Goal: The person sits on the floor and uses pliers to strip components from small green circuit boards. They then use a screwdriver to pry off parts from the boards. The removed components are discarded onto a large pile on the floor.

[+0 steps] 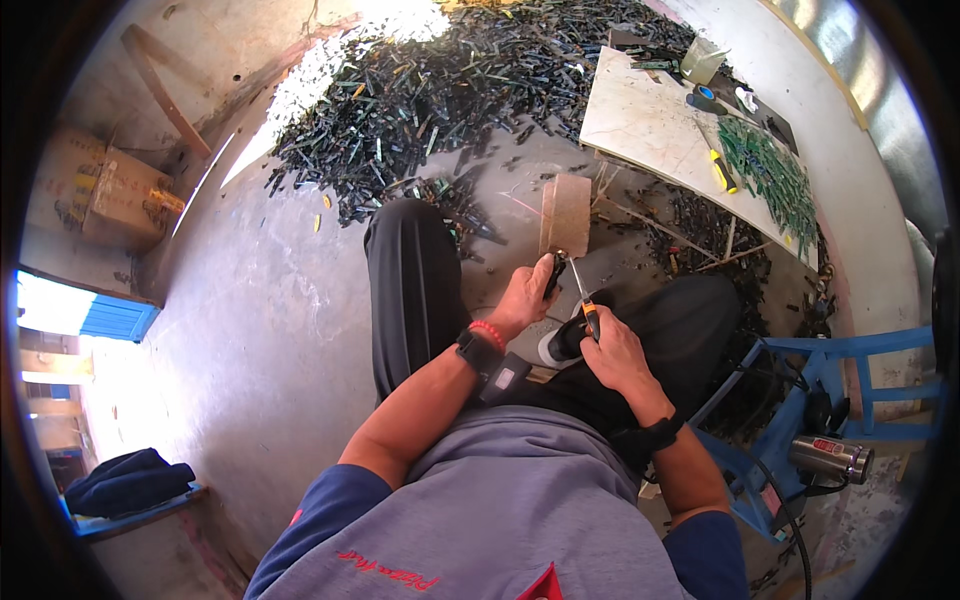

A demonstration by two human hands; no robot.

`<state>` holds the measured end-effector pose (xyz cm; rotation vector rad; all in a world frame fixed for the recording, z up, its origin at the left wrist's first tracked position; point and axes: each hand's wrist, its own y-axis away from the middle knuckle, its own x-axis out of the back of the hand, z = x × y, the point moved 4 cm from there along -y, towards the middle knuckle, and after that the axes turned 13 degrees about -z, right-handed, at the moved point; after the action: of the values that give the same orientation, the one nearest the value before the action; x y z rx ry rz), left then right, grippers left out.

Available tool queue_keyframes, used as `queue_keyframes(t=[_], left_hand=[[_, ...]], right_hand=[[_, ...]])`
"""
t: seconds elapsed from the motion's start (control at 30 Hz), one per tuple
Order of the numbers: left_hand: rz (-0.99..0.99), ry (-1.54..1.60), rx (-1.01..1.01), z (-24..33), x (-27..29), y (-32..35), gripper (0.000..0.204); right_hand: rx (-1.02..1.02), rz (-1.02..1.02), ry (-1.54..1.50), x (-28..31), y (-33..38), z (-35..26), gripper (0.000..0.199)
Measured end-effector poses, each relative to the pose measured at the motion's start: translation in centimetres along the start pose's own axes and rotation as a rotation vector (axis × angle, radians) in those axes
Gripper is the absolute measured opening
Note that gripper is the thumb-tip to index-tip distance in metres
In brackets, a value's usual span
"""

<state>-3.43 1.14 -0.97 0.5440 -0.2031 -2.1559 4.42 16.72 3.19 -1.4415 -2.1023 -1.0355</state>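
My left hand [525, 302] is closed on a small dark piece [553, 279], pinched between thumb and fingers; its exact kind is too small to make out. In my right hand [616, 352] is a screwdriver [591, 318] with an orange and black handle. The thin metal shaft points up and away toward the piece, its tip close to my left fingertips. Just beyond both hands stands a brown block [567, 215], like a brick. My bent legs frame the hands from both sides.
A large heap of dark narrow pieces [430, 90] covers the far floor. A low pale table [640, 110] at the right bears green strips [765, 175], a yellow-handled tool [722, 172] and a tape roll [706, 94]. Near right are a blue chair [790, 430] and a steel flask [830, 458].
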Motion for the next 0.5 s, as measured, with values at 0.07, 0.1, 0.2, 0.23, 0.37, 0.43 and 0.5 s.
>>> queue_keyframes(t=[0.07, 0.1, 0.2, 0.23, 0.37, 0.43, 0.5], left_hand=[[0.018, 0.005, 0.012, 0.1, 0.0, -0.1, 0.067], [0.027, -0.011, 0.009, 0.1, 0.0, -0.1, 0.067], [0.048, -0.032, 0.002, -0.2, 0.1, -0.2, 0.066], [0.046, -0.022, 0.002, -0.2, 0.2, -0.2, 0.063], [0.103, -0.173, -0.11, -0.8, 0.8, -0.9, 0.046], [0.083, -0.15, -0.088, -1.4, 1.2, -1.2, 0.03], [0.064, -0.14, -0.062, -1.7, 1.4, -1.4, 0.019]], right_hand=[[0.0, 0.03, 0.066, -0.3, -0.2, 0.3, 0.037], [0.0, 0.044, 0.099, -0.5, -0.3, 0.4, 0.038], [-0.027, 0.056, 0.166, -0.7, -0.4, 0.1, 0.04], [-0.039, 0.06, 0.197, -0.8, -0.5, 0.1, 0.041], [-0.068, 0.096, 0.3, -0.8, -0.7, -0.6, 0.041], [-0.075, 0.112, 0.325, -0.8, -0.7, -0.9, 0.041], [-0.083, 0.116, 0.331, -0.8, -0.7, -1.0, 0.039]])
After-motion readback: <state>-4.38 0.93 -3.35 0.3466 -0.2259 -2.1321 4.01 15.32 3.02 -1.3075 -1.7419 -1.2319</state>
